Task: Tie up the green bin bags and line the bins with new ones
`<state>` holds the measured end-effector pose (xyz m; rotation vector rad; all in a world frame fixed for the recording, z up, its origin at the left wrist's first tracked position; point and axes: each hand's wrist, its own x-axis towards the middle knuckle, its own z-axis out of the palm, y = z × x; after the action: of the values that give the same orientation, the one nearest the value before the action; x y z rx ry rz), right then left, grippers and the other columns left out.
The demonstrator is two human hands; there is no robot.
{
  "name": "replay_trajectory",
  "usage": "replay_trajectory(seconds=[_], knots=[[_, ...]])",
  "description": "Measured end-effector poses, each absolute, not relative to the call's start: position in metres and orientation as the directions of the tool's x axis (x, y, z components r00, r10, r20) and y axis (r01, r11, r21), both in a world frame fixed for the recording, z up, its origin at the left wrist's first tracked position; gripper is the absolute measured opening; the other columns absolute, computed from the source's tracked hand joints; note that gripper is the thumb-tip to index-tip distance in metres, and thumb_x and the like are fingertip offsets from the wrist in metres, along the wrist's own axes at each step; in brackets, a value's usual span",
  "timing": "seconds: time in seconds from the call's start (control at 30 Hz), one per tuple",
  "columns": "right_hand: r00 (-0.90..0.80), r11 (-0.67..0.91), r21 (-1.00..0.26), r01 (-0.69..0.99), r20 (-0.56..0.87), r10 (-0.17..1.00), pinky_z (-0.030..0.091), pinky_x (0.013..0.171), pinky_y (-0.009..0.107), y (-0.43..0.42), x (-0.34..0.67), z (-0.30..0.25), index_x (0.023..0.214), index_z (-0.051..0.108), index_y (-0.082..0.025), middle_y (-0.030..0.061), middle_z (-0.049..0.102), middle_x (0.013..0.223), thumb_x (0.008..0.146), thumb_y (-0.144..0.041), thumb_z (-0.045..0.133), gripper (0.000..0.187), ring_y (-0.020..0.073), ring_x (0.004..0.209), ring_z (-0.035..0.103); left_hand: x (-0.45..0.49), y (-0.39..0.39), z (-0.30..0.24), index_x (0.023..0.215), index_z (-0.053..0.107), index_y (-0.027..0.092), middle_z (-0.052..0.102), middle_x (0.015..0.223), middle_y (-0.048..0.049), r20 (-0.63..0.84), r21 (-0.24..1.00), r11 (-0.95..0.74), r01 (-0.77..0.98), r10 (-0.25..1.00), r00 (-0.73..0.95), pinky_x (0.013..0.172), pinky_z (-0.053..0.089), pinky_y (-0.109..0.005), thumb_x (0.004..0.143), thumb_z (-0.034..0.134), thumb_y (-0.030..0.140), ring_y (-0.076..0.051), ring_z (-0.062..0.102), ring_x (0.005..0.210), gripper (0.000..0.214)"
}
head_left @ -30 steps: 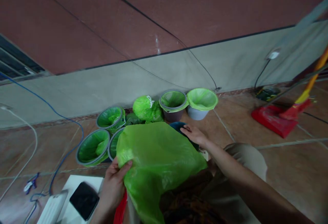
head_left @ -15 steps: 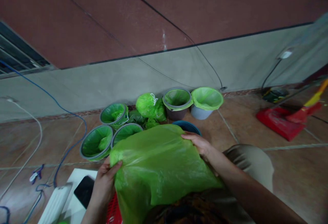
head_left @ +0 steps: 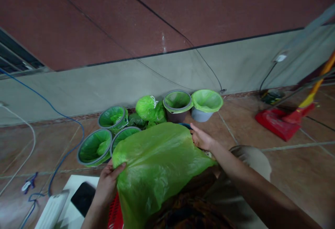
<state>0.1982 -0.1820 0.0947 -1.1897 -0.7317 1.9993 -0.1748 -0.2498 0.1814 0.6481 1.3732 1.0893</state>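
A green plastic bag [head_left: 159,162] is spread out in front of me, its near part hanging toward my lap. My left hand [head_left: 108,178] pinches its left edge between thumb and fingers. On the far right edge, my right hand [head_left: 201,138] grips the bag, with some fingers hidden behind the plastic. Just past the bag, the rim of a blue bucket [head_left: 185,125] shows, mostly covered by it. Under the bag at the lower left, part of a red plastic basket [head_left: 115,213] can be seen.
Green-lined bins stand by the wall: a dark bin [head_left: 178,117], a pale bin [head_left: 202,115], and several at left, including one bin [head_left: 94,147]. A tied green bag [head_left: 146,107] lies between. A phone [head_left: 83,198], blue cable [head_left: 78,141] and red dustpan [head_left: 274,122] are nearby.
My right hand has moved slightly up along the bag's edge, and the bag's near right corner has drawn inward. My left hand keeps its grip. The view has shifted slightly right.
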Motion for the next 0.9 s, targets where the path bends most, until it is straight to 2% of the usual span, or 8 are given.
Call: replay_trajectory(seconds=[0.07, 0.17, 0.33, 0.47, 0.63, 0.7, 0.77, 0.9], knots=[[-0.293, -0.607, -0.738, -0.295, -0.534, 0.793, 0.055, 0.080, 0.035, -0.168, 0.200, 0.097, 0.113, 0.062, -0.019, 0.0068, 0.075, 0.090, 0.081, -0.047, 0.066, 0.042, 0.0200, 0.081, 0.071, -0.174, -0.249, 0.184, 0.120, 0.064, 0.017, 0.076, 0.089, -0.0067, -0.449, 0.882, 0.412, -0.229, 0.882, -0.142, 0.061, 0.056, -0.030, 0.050, 0.089, 0.024, -0.024, 0.071, 0.069, 0.075], [-0.106, -0.474, -0.829, -0.297, -0.465, 0.879, 0.055, 0.068, 0.030, -0.155, 0.207, 0.102, 0.124, 0.059, -0.022, 0.0007, 0.075, 0.082, 0.068, -0.020, 0.076, 0.058, 0.0162, 0.068, 0.069, -0.175, -0.248, 0.185, 0.112, 0.066, 0.015, 0.076, 0.089, -0.0065, -0.422, 0.894, 0.374, -0.247, 0.888, -0.184, 0.062, 0.056, -0.029, 0.046, 0.089, 0.021, -0.023, 0.071, 0.072, 0.070], [-0.112, -0.284, -0.925, -0.253, -0.264, 0.958, 0.054, 0.070, 0.030, -0.160, 0.220, 0.111, 0.121, 0.064, -0.021, 0.0016, 0.075, 0.086, 0.066, -0.024, 0.078, 0.057, 0.0156, 0.071, 0.068, -0.182, -0.242, 0.181, 0.116, 0.063, 0.018, 0.074, 0.086, -0.0017, -0.334, 0.934, 0.265, -0.240, 0.886, -0.322, 0.065, 0.054, -0.024, 0.045, 0.088, 0.021, -0.017, 0.069, 0.070, 0.075], [-0.166, -0.245, -0.961, -0.127, -0.223, 0.961, 0.054, 0.071, 0.030, -0.165, 0.232, 0.110, 0.110, 0.069, -0.017, 0.0025, 0.076, 0.087, 0.062, -0.024, 0.079, 0.050, 0.0149, 0.071, 0.067, -0.186, -0.233, 0.184, 0.130, 0.055, 0.021, 0.073, 0.083, -0.0002, -0.217, 0.976, 0.205, -0.072, 0.904, -0.369, 0.063, 0.052, -0.024, 0.051, 0.086, 0.025, -0.016, 0.066, 0.067, 0.085], [-0.135, -0.114, -0.923, 0.367, -0.174, 0.975, 0.052, 0.072, 0.030, -0.167, 0.242, 0.115, 0.088, 0.074, -0.020, 0.0001, 0.074, 0.078, 0.065, -0.022, 0.073, 0.023, 0.0167, 0.071, 0.065, -0.190, -0.216, 0.195, 0.119, 0.065, 0.018, 0.073, 0.098, -0.0069, -0.075, 0.961, 0.139, 0.237, 0.963, -0.259, 0.071, 0.051, -0.028, 0.059, 0.080, 0.032, -0.023, 0.066, 0.085, 0.063], [-0.134, -0.020, -0.789, 0.615, -0.129, 0.983, 0.050, 0.074, 0.029, -0.168, 0.244, 0.119, 0.080, 0.074, -0.022, 0.0008, 0.073, 0.078, 0.071, -0.020, 0.068, 0.011, 0.0173, 0.074, 0.064, -0.191, -0.208, 0.201, 0.109, 0.070, 0.020, 0.073, 0.099, -0.0075, 0.019, 0.867, 0.079, 0.491, 0.981, -0.191, 0.077, 0.050, -0.031, 0.066, 0.073, 0.034, -0.026, 0.066, 0.087, 0.046], [-0.114, 0.022, -0.626, 0.780, -0.107, 0.988, 0.048, 0.076, 0.029, -0.167, 0.245, 0.121, 0.077, 0.073, -0.021, 0.0041, 0.073, 0.082, 0.075, -0.020, 0.063, 0.010, 0.0192, 0.078, 0.065, -0.189, -0.200, 0.208, 0.100, 0.073, 0.022, 0.073, 0.089, -0.0076, 0.104, 0.662, 0.006, 0.749, 0.990, -0.099, 0.080, 0.048, -0.034, 0.072, 0.066, 0.034, -0.028, 0.065, 0.084, 0.031], [0.140, -0.203, -0.532, 0.822, -0.157, 0.978, 0.047, 0.081, 0.034, -0.155, 0.242, 0.105, 0.071, 0.071, -0.016, 0.0144, 0.072, 0.085, 0.075, -0.023, 0.063, 0.011, 0.0279, 0.090, 0.066, -0.164, -0.177, 0.217, 0.079, 0.070, 0.020, 0.070, 0.097, -0.0117, 0.279, 0.289, -0.211, 0.934, 0.952, 0.129, 0.094, 0.042, -0.041, 0.080, 0.058, 0.033, -0.030, 0.063, 0.097, 0.018]])
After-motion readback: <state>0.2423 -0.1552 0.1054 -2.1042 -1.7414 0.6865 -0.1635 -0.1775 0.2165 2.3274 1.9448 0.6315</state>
